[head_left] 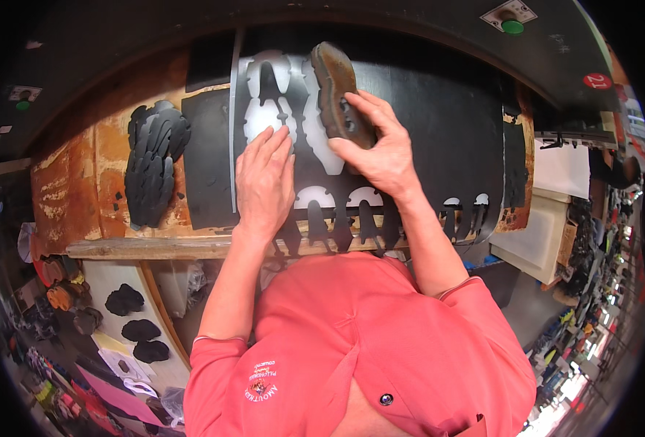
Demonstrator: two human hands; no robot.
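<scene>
My right hand [381,142] grips a brown, sole-shaped metal cutting die [335,76], thumb on the near side and fingers over its right edge. The die is tilted over a black sheet [439,109] and partly covers a long sole-shaped cut-out [314,124]. To the left, my left hand [266,171] lies with fingers stretched out on the sheet. Its fingertips reach the lower end of another cut-out [263,116], where a white surface shows through. Along the sheet's near edge, several curved gaps leave black strips [341,222] hanging over the bench edge.
A pile of cut black pieces [155,164] lies on the worn brown board [78,178] at left. A dark overhead beam [381,14] with green buttons [512,27] spans the far side. A wooden rail [155,249] edges the bench. More black pieces [124,299] rest on a lower-left surface.
</scene>
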